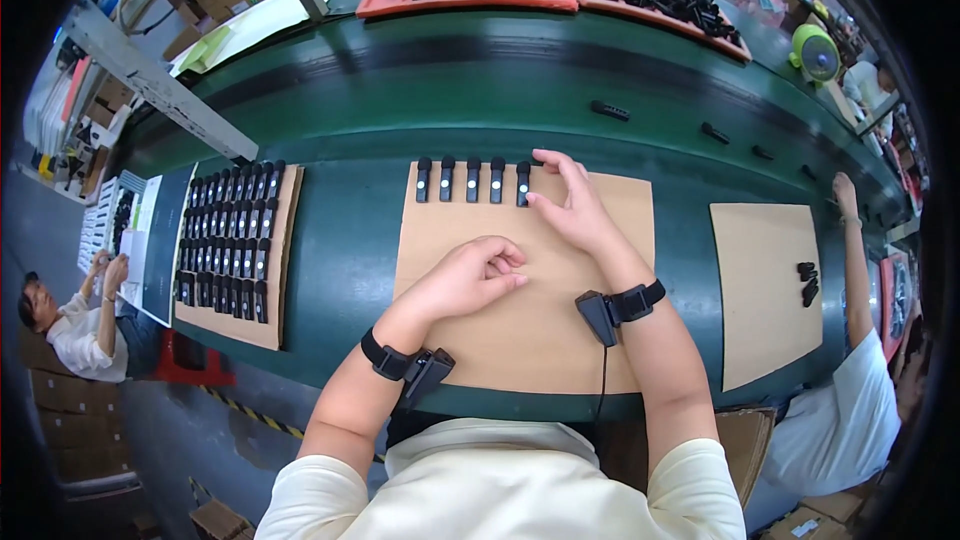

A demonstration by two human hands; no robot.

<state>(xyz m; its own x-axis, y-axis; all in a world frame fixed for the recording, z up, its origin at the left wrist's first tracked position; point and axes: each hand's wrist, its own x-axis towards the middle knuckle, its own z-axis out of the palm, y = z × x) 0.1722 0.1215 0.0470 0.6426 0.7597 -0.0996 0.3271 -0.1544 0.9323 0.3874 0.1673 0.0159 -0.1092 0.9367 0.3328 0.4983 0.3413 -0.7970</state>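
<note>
Row of five small black devices (pixel 470 180) along cardboard sheet (pixel 530 330) far edge. Right hand (pixel 570 205), open, fingertips at the rightmost; nudge it level, evenly spaced. Left hand (pixel 475 275) loosely curled, empty.

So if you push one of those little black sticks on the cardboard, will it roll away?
Probably not. The black sticks look flat-sided and lie still in a neat row on the cardboard. They look stiff, likely hard plastic. Being small, one probably slides easily under the right hand.
</note>
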